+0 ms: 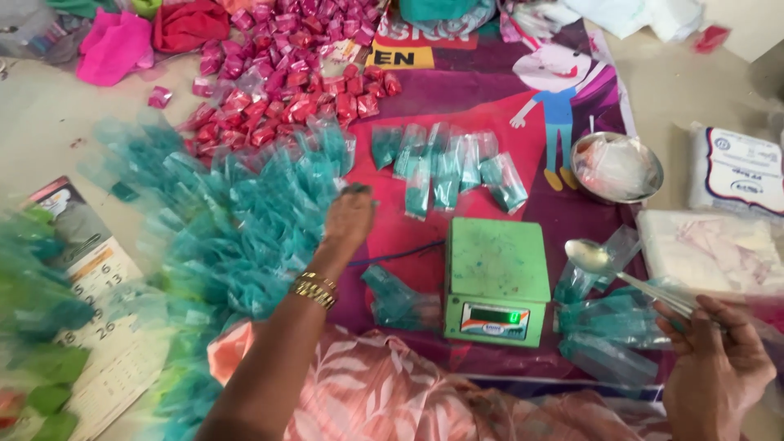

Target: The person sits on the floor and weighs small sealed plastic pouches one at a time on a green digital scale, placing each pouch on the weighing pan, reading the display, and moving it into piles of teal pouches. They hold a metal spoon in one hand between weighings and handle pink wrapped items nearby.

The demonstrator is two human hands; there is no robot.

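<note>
My left hand, with gold bangles at the wrist, reaches forward and rests its fingers on the right edge of a big heap of teal powder packets. Whether it grips a packet I cannot tell. My right hand holds a steel spoon by the handle, its bowl pointing left above some teal-stained plastic pouches. A green digital scale stands between the hands. A row of filled teal packets lies beyond the scale.
A heap of pink-red packets lies at the back. A steel bowl with plastic stands right of the teal row. White bags sit at the right, a calendar sheet and green packets at the left.
</note>
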